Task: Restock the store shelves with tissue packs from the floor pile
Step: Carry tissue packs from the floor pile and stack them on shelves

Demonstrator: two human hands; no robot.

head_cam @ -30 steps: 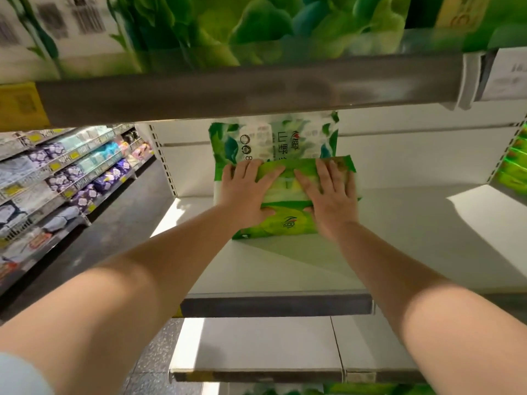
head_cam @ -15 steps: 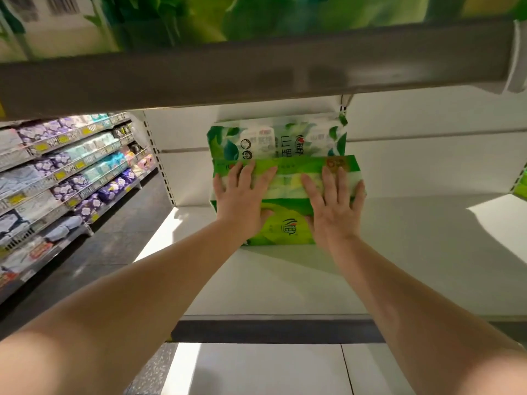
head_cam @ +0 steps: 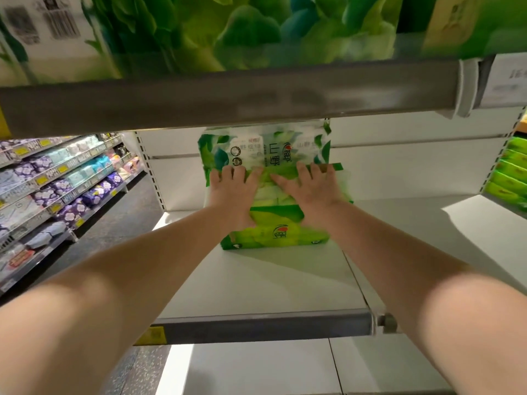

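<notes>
A green tissue pack lies flat on the white middle shelf, deep towards the back panel. Behind it a second green and white tissue pack stands upright against the back panel. My left hand presses on the flat pack's left part with straight, spread fingers. My right hand presses on its right part the same way. Both forearms reach in over the shelf's grey front rail.
The shelf above carries large green packs and hangs low over my arms. More green packs are stacked at the right end. A bare lower shelf juts out below. An aisle with purple and blue goods runs left.
Both hands have slid further back along the flat pack and pushed it towards the upright pack. The view has shifted slightly.
</notes>
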